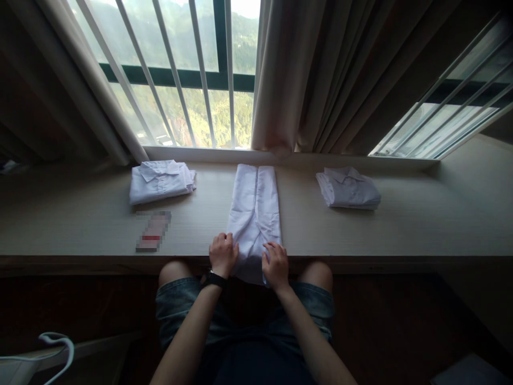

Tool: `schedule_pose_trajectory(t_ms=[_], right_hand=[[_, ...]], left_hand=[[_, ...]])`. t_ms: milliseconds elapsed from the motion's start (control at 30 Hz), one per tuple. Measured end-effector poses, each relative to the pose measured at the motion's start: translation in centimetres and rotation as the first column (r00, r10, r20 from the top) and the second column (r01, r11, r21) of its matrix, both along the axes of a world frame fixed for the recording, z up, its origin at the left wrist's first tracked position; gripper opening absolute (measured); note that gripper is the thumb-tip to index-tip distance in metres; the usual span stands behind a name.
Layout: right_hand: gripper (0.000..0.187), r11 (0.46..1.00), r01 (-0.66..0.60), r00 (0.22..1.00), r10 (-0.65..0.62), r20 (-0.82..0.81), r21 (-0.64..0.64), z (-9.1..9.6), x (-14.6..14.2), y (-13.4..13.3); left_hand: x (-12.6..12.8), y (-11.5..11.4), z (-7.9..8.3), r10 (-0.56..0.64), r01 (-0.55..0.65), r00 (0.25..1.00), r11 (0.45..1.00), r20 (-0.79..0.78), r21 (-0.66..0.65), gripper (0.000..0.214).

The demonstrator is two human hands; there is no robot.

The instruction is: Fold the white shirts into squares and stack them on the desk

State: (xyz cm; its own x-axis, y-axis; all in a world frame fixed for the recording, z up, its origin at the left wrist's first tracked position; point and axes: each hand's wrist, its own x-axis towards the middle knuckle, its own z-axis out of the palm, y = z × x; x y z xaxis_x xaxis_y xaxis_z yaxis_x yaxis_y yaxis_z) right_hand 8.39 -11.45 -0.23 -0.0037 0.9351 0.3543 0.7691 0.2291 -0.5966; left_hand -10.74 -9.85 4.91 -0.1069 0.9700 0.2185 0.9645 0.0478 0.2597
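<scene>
A white shirt (255, 208) lies lengthwise on the pale wooden ledge (401, 224), folded into a narrow strip with its near end hanging over the front edge. My left hand (223, 254) grips the strip's near left edge, fingers curled. My right hand (276, 264) pinches the near right edge. A dark watch sits on my left wrist.
A folded white shirt (160, 181) lies at the back left and another folded white shirt (348, 188) at the back right. A small blurred card (153, 231) rests left of my hands. Beige curtains (320, 75) and barred windows stand behind. A white hanger (56, 347) shows at lower left.
</scene>
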Motion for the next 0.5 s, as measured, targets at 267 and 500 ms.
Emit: schedule_pose_trajectory(t_ms=[267, 500], right_hand=[[0.046, 0.948, -0.276, 0.892, 0.315, 0.325, -0.16, -0.9, -3.9, 2.7], [0.043, 0.94, -0.295, 0.895, 0.334, 0.296, -0.171, -0.2, -2.8, 2.7]], left_hand=[[0.1, 1.7, -0.2, -0.169, 0.164, 0.981, 0.984, -0.089, -0.067, 0.023], [0.7, 1.1, -0.7, -0.323, 0.314, 0.946, 0.935, -0.028, -0.165, 0.025]])
